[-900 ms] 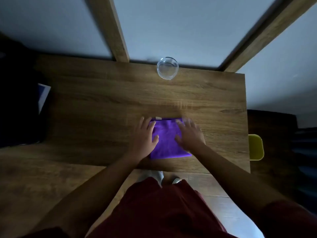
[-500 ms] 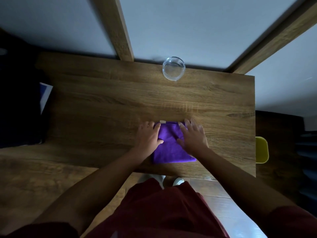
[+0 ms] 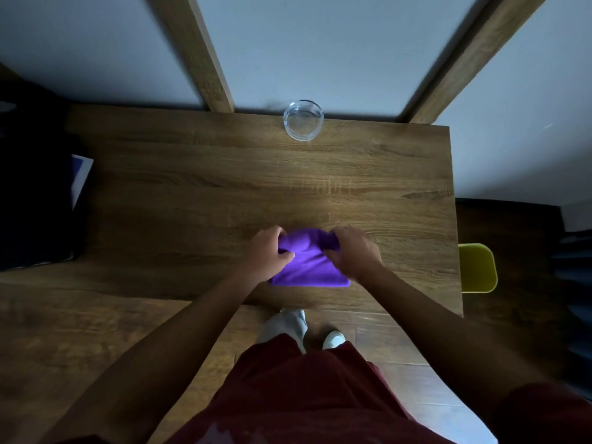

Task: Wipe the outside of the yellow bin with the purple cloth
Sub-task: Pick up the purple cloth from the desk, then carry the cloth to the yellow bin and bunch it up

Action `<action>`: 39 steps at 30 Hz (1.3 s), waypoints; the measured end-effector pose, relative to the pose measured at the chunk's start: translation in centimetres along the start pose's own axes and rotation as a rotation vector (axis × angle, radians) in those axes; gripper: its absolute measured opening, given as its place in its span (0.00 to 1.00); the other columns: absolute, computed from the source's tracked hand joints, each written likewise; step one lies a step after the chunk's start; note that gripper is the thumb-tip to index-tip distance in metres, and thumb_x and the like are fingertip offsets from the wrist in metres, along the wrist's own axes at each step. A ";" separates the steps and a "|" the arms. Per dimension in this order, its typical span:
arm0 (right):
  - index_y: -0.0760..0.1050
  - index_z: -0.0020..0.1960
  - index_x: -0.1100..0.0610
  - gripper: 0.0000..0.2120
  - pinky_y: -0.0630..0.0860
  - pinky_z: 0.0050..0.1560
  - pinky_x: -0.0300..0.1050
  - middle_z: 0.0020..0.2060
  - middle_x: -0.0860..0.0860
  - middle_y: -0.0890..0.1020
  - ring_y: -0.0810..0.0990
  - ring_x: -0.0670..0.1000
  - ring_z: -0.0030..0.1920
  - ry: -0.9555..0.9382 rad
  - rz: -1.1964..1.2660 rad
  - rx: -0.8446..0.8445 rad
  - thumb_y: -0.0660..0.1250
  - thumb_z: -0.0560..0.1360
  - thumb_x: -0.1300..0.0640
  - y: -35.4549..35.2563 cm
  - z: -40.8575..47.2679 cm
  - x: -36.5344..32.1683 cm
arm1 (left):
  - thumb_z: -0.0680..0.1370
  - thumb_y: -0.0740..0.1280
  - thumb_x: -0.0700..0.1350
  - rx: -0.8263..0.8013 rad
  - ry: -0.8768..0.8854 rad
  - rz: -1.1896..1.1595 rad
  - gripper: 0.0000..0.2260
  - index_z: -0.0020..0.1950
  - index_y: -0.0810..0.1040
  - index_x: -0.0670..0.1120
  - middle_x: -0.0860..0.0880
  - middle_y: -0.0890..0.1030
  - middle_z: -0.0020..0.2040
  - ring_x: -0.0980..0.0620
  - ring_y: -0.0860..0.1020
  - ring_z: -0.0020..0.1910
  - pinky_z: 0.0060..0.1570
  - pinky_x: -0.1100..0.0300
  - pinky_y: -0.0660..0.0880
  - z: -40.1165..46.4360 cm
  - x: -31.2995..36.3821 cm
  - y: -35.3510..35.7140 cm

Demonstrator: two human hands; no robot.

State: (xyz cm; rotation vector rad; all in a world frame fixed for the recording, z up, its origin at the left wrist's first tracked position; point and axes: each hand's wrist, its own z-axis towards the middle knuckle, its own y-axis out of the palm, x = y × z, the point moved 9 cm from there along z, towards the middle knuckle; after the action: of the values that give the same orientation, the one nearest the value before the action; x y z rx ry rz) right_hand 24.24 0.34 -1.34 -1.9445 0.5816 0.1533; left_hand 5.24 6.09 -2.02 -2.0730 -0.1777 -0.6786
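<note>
The purple cloth (image 3: 307,264) lies on the wooden table (image 3: 192,193) near its front edge, its far edge bunched up. My left hand (image 3: 267,254) grips the cloth's far left corner. My right hand (image 3: 354,251) grips the far right corner. The yellow bin (image 3: 477,267) stands on the floor beyond the table's right edge, only its rim and part of its side showing, well apart from both hands.
A clear glass bowl (image 3: 303,120) sits at the table's far edge. Two wooden beams (image 3: 205,59) rise behind the table against a pale wall. A dark object with a blue-white sheet (image 3: 80,177) lies at the left. My feet (image 3: 333,338) stand below the front edge.
Both hands lay flat on the folded cloth before. Now their fingers have curled around its far corners and the far edge has lifted and bunched.
</note>
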 end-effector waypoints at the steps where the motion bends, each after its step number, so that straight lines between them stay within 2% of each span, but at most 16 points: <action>1: 0.77 0.56 0.51 0.14 0.72 0.47 0.47 0.51 0.50 0.80 0.79 0.55 0.53 -0.011 0.037 0.012 0.72 0.74 0.46 -0.5 -0.9 0.5 | 0.74 0.75 0.45 0.002 -0.005 -0.038 0.19 0.62 0.77 0.41 0.42 0.82 0.57 0.42 0.78 0.58 0.57 0.53 0.72 -0.9 0.4 -0.2; 5: 0.75 0.49 0.54 0.12 0.71 0.44 0.50 0.44 0.50 0.77 0.78 0.57 0.49 -0.090 0.170 0.012 0.73 0.75 0.48 -1.9 -5.6 2.2 | 0.74 0.74 0.42 0.052 0.027 -0.176 0.19 0.64 0.78 0.43 0.48 0.81 0.54 0.50 0.78 0.54 0.53 0.60 0.71 -5.0 4.3 -1.1; 9: 0.77 0.57 0.57 0.11 0.70 0.44 0.48 0.42 0.50 0.79 0.77 0.54 0.44 -0.146 0.332 0.037 0.72 0.77 0.54 -4.1 -11.3 4.3 | 0.75 0.74 0.39 0.078 0.120 -0.301 0.17 0.63 0.79 0.46 0.56 0.79 0.50 0.58 0.77 0.48 0.48 0.78 0.68 -9.1 9.4 -0.9; 12: 0.75 0.68 0.54 0.20 0.76 0.52 0.46 0.52 0.50 0.84 0.81 0.54 0.52 -0.169 0.424 0.103 0.72 0.78 0.55 -6.5 -15.3 5.9 | 0.74 0.77 0.45 0.086 0.186 -0.371 0.16 0.60 0.80 0.50 0.56 0.83 0.48 0.61 0.81 0.47 0.47 0.74 0.72 -12.0 12.9 -0.7; 14: 0.72 0.73 0.52 0.25 0.75 0.58 0.34 0.57 0.46 0.82 0.81 0.48 0.56 -0.184 0.497 0.166 0.73 0.78 0.56 -8.2 -18.1 6.9 | 0.74 0.78 0.47 0.118 0.215 -0.436 0.12 0.55 0.81 0.52 0.56 0.85 0.46 0.61 0.83 0.45 0.46 0.71 0.75 -14.1 15.0 -0.8; 15: 0.72 0.73 0.50 0.26 0.74 0.59 0.33 0.58 0.44 0.82 0.81 0.47 0.56 -0.192 0.536 0.195 0.73 0.77 0.55 -9.1 -19.5 7.3 | 0.74 0.78 0.47 0.133 0.234 -0.475 0.10 0.52 0.82 0.53 0.57 0.86 0.44 0.61 0.84 0.45 0.46 0.71 0.75 -15.1 16.0 -0.8; 18: 0.75 0.67 0.50 0.22 0.79 0.62 0.48 0.55 0.44 0.84 0.83 0.47 0.55 -0.224 0.722 0.245 0.76 0.75 0.53 -11.8 -23.8 8.0 | 0.75 0.77 0.47 0.146 0.316 -0.567 0.06 0.48 0.82 0.55 0.62 0.85 0.40 0.65 0.83 0.42 0.45 0.70 0.75 -18.3 19.3 -0.9; 22: 0.79 0.58 0.56 0.19 0.80 0.57 0.44 0.55 0.48 0.84 0.83 0.48 0.55 -0.262 0.930 0.284 0.77 0.71 0.52 -15.5 -29.8 7.6 | 0.73 0.72 0.57 0.158 0.462 -0.666 0.10 0.45 0.79 0.52 0.64 0.82 0.38 0.65 0.79 0.40 0.45 0.69 0.73 -22.6 23.2 -2.6; 25: 0.80 0.51 0.56 0.14 0.80 0.48 0.41 0.48 0.47 0.84 0.83 0.47 0.49 -0.275 0.992 0.322 0.78 0.69 0.54 -16.8 -33.6 7.5 | 0.74 0.69 0.56 0.120 0.556 -0.729 0.12 0.40 0.76 0.49 0.59 0.76 0.34 0.61 0.74 0.36 0.41 0.67 0.72 -25.4 25.5 -3.9; 27: 0.79 0.49 0.59 0.14 0.81 0.44 0.43 0.45 0.48 0.83 0.83 0.48 0.45 -0.258 1.032 0.362 0.78 0.68 0.56 -16.9 -35.5 7.8 | 0.74 0.70 0.55 0.069 0.612 -0.723 0.12 0.43 0.78 0.47 0.55 0.76 0.37 0.56 0.75 0.39 0.43 0.63 0.73 -26.6 26.7 -4.3; 30: 0.79 0.51 0.58 0.15 0.82 0.40 0.44 0.46 0.47 0.84 0.84 0.48 0.45 -0.218 1.074 0.446 0.78 0.68 0.58 -16.7 -38.5 7.9 | 0.74 0.71 0.54 0.019 0.689 -0.700 0.09 0.45 0.78 0.49 0.55 0.77 0.38 0.56 0.76 0.39 0.44 0.62 0.73 -28.1 27.8 -4.5; 33: 0.78 0.61 0.52 0.20 0.81 0.45 0.40 0.54 0.42 0.83 0.84 0.44 0.51 -0.174 1.025 0.528 0.77 0.71 0.58 -16.0 -41.3 7.6 | 0.74 0.72 0.54 0.014 0.723 -0.679 0.10 0.49 0.79 0.49 0.55 0.80 0.41 0.58 0.78 0.42 0.46 0.64 0.74 -29.2 28.0 -4.3; 34: 0.77 0.66 0.50 0.24 0.80 0.49 0.38 0.58 0.40 0.82 0.84 0.44 0.54 -0.164 0.987 0.546 0.76 0.72 0.57 -15.7 -42.2 7.4 | 0.74 0.72 0.54 0.012 0.735 -0.679 0.10 0.51 0.79 0.51 0.57 0.82 0.45 0.60 0.80 0.46 0.50 0.65 0.75 -29.6 27.9 -4.1; 36: 0.73 0.72 0.47 0.27 0.76 0.58 0.33 0.64 0.36 0.79 0.79 0.42 0.64 -0.157 0.891 0.611 0.74 0.75 0.57 -15.3 -44.1 7.0 | 0.74 0.73 0.52 -0.020 0.760 -0.697 0.15 0.60 0.78 0.55 0.62 0.83 0.58 0.61 0.80 0.60 0.63 0.63 0.74 -30.0 28.0 -3.6; 38: 0.74 0.71 0.48 0.24 0.73 0.64 0.34 0.66 0.37 0.79 0.77 0.43 0.68 -0.149 0.847 0.654 0.72 0.76 0.57 -14.6 -46.1 6.9 | 0.76 0.73 0.50 -0.100 0.800 -0.670 0.22 0.69 0.74 0.56 0.63 0.78 0.68 0.59 0.74 0.72 0.71 0.63 0.69 -30.7 28.7 -2.6; 39: 0.76 0.70 0.48 0.22 0.73 0.64 0.35 0.65 0.40 0.80 0.77 0.45 0.68 -0.136 0.847 0.658 0.72 0.77 0.58 -14.0 -47.1 7.1 | 0.76 0.73 0.49 -0.148 0.826 -0.653 0.23 0.70 0.73 0.56 0.64 0.77 0.70 0.60 0.72 0.73 0.71 0.65 0.67 -31.2 29.1 -1.9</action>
State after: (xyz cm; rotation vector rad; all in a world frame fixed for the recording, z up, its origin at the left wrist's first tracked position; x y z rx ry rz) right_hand 29.77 -39.06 28.34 -0.9603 1.1660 0.5433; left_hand 16.53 -21.93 28.16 -1.6819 -0.3325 -1.9235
